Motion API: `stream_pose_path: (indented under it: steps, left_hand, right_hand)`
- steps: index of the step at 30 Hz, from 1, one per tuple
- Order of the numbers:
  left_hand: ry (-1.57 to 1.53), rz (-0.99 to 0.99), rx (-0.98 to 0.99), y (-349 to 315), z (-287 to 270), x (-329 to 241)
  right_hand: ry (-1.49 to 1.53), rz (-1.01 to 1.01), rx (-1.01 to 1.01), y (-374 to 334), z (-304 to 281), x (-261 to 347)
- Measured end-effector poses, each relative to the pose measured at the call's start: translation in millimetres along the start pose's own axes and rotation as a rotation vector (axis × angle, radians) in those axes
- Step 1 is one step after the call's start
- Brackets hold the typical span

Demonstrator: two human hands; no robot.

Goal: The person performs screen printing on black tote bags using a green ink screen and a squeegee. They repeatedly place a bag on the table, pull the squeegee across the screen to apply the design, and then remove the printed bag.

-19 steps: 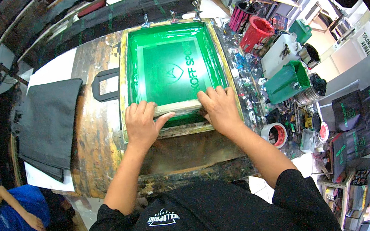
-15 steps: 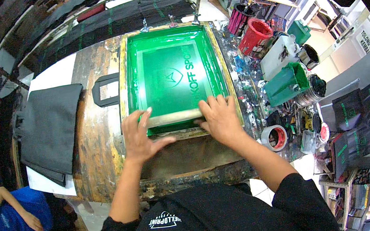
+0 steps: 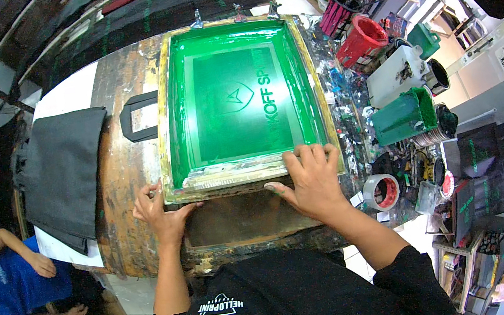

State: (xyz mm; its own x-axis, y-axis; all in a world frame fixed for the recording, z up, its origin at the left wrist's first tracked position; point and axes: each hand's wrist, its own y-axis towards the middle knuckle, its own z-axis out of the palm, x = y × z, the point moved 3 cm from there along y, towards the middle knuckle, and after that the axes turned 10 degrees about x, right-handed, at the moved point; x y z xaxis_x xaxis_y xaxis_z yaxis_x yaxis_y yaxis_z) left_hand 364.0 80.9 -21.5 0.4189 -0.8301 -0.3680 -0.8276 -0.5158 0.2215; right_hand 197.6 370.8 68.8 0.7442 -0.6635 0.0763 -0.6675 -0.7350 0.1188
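A wooden-edged printing screen (image 3: 166,138) coated in green ink lies over the table, with a shield emblem and lettering in its mesh. Its far side is under several metal clamps. Inside the near edge rests a pale squeegee (image 3: 231,173), smeared with ink. My left hand (image 3: 164,215) grips the near left corner of the screen, thumb along the near rail. At the near right, my right hand (image 3: 317,185) is closed over the rail, fingers on top by the squeegee's end and thumb in front. A black bag handle (image 3: 126,121) sticks out from under the screen's left side.
Folded black bags (image 3: 66,179) lie on white sheets at the left. Along the right stand a red bucket (image 3: 362,42), a green container (image 3: 402,117) and a tape roll (image 3: 380,193). A person in a blue shirt (image 3: 16,277) is at lower left.
Both hands have let go of the squeegee, which now lies at the near end. They have moved outward and toward me onto the screen's rail, whose near edge looks slightly raised.
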Motion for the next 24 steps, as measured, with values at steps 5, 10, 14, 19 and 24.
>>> stream_pose_path:
  steps: [5, 10, 14, 19, 24]
  left_hand:
    - [-0.718, -0.188, -0.111, 0.9, 2.5, 1.3]
    - [-0.951, 0.047, -0.328, 59.2, -66.9, -70.7]
    - [-0.827, 0.269, -0.434, 106.8, -81.7, -79.4]
    - [-0.213, -0.041, 0.048, 102.9, -28.5, -47.2]
    - [0.084, -0.203, 0.264, 64.2, 23.9, -27.4]
  right_hand:
    - [-0.032, -0.018, -0.114, 17.6, -49.2, -1.7]
    - [-0.172, -0.065, -0.491, 75.5, -112.7, -20.4]
    - [-0.197, -0.083, -0.524, 123.6, -173.1, -31.0]
    - [-0.194, -0.100, -0.536, 155.9, -207.7, -38.8]
    - [-0.009, -0.050, -0.360, 177.1, -228.9, -41.0]
